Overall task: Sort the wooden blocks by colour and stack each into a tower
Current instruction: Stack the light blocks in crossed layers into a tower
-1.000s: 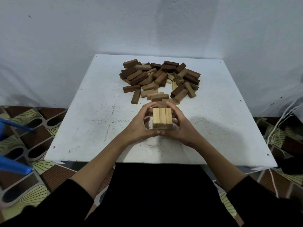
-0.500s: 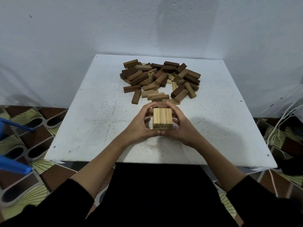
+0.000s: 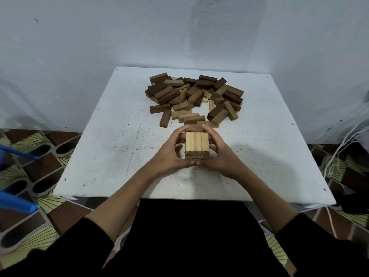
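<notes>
Cupping a small pale tower (image 3: 197,145) from both sides, the left hand (image 3: 171,154) and right hand (image 3: 221,154) curl round it with thumbs meeting at its near base and fingertips closing over its far top edge. Black sleeves (image 3: 60,248) lie nearest, below the bare forearms. Between the hands, the tower stands upright on the white table (image 3: 111,156); its top layer shows three light blocks side by side, with further layers beneath. Just beyond the fingertips lies one dark brown block (image 3: 194,127), partly hidden. Farther out, a loose pile of blocks (image 3: 194,96) in pale, mid-brown and dark tones spreads across the far half of the table, before the wall (image 3: 179,31).
</notes>
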The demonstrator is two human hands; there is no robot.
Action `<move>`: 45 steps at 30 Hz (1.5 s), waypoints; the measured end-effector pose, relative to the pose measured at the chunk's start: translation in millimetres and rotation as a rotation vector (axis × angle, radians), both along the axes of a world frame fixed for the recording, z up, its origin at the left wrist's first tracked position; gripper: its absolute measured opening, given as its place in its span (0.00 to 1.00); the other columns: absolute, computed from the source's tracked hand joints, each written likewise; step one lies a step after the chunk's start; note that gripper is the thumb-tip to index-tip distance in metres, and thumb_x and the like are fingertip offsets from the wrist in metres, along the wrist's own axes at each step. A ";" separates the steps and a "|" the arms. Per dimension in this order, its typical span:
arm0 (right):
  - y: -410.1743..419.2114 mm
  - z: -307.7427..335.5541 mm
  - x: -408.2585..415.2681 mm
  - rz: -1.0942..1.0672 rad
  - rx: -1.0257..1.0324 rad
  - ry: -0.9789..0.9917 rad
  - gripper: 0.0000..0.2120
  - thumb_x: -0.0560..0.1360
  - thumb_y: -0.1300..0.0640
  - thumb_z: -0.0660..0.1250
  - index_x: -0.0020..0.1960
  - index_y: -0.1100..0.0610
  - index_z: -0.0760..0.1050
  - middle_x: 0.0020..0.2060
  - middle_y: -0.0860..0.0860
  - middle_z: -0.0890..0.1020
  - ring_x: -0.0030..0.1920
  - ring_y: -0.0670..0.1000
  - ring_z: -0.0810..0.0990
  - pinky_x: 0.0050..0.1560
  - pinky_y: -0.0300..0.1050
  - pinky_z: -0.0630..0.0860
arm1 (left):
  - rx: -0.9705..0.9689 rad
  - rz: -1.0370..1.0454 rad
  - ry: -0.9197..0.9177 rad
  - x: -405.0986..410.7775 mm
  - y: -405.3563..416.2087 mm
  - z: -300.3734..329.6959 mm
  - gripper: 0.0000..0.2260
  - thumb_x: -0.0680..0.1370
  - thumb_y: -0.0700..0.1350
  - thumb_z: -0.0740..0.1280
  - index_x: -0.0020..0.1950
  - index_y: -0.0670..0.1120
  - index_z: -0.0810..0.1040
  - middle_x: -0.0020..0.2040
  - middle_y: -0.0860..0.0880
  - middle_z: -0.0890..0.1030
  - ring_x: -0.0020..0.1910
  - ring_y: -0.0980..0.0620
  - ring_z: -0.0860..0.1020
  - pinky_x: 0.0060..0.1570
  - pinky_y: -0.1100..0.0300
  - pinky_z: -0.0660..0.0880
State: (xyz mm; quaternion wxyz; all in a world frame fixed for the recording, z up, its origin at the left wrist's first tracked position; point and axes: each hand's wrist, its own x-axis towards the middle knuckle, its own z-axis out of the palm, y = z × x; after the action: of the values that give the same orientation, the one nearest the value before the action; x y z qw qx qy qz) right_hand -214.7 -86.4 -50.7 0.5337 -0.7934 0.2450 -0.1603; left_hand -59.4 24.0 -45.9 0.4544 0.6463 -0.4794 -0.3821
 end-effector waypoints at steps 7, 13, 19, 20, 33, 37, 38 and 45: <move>0.3 0.3 1.5 -0.002 -0.009 -0.016 0.47 0.66 0.66 0.76 0.76 0.59 0.52 0.66 0.45 0.65 0.68 0.46 0.64 0.56 0.24 0.67 | -0.005 0.014 -0.005 -0.7 -1.3 -1.4 0.41 0.66 0.37 0.78 0.72 0.56 0.62 0.62 0.56 0.74 0.62 0.65 0.71 0.66 0.48 0.70; 3.3 0.6 -0.1 0.012 -0.034 -0.011 0.46 0.66 0.67 0.76 0.75 0.58 0.52 0.65 0.47 0.65 0.67 0.47 0.65 0.57 0.27 0.69 | 0.010 -0.004 -0.018 0.9 0.7 -6.2 0.42 0.67 0.35 0.77 0.73 0.57 0.60 0.63 0.55 0.73 0.65 0.60 0.71 0.65 0.52 0.72; 4.3 3.1 0.5 0.008 -0.047 0.000 0.45 0.65 0.67 0.76 0.73 0.52 0.53 0.65 0.46 0.64 0.67 0.46 0.65 0.57 0.27 0.70 | -0.011 0.013 -0.009 0.2 0.5 -9.0 0.42 0.66 0.34 0.77 0.74 0.54 0.61 0.59 0.53 0.74 0.61 0.63 0.73 0.64 0.52 0.73; 4.0 3.1 0.5 0.008 -0.047 0.001 0.46 0.65 0.67 0.76 0.74 0.53 0.53 0.65 0.46 0.65 0.67 0.46 0.65 0.57 0.28 0.71 | -0.012 0.015 -0.010 0.1 0.3 -9.0 0.42 0.66 0.34 0.77 0.74 0.54 0.61 0.59 0.54 0.74 0.61 0.64 0.73 0.64 0.52 0.73; -13.5 11.9 -13.0 0.117 0.012 0.158 0.51 0.63 0.69 0.75 0.75 0.49 0.49 0.67 0.45 0.66 0.67 0.42 0.65 0.67 0.40 0.62 | 0.032 -0.049 -0.053 19.6 7.8 -13.0 0.44 0.67 0.29 0.74 0.74 0.52 0.57 0.60 0.55 0.72 0.63 0.61 0.71 0.64 0.66 0.68; -28.2 20.1 -20.7 0.070 0.032 0.181 0.42 0.62 0.71 0.65 0.69 0.42 0.59 0.62 0.46 0.72 0.65 0.47 0.69 0.65 0.45 0.66 | 0.000 0.009 -0.083 35.6 12.3 -10.6 0.34 0.69 0.26 0.68 0.71 0.49 0.64 0.58 0.52 0.76 0.60 0.59 0.74 0.55 0.70 0.71; -31.7 22.6 -20.1 0.023 0.035 0.167 0.39 0.63 0.71 0.63 0.66 0.42 0.62 0.59 0.46 0.74 0.63 0.47 0.71 0.63 0.45 0.68 | -0.019 0.036 -0.083 38.8 11.4 -8.9 0.30 0.71 0.27 0.66 0.69 0.48 0.67 0.57 0.51 0.77 0.59 0.59 0.75 0.54 0.69 0.72; -67.1 45.7 14.9 -0.209 -0.110 0.076 0.16 0.75 0.71 0.61 0.58 0.58 0.76 0.49 0.52 0.80 0.48 0.43 0.78 0.45 0.28 0.75 | -0.096 0.151 -0.166 59.5 -29.6 20.0 0.16 0.74 0.27 0.64 0.59 0.41 0.77 0.49 0.51 0.79 0.48 0.59 0.77 0.48 0.70 0.74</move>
State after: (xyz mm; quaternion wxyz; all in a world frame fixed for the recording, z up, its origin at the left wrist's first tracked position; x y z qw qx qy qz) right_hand -199.8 -153.5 -5.0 0.4601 -0.7970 0.3374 -0.1980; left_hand 0.1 -5.6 -25.9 0.4710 0.6874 -0.4830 -0.2688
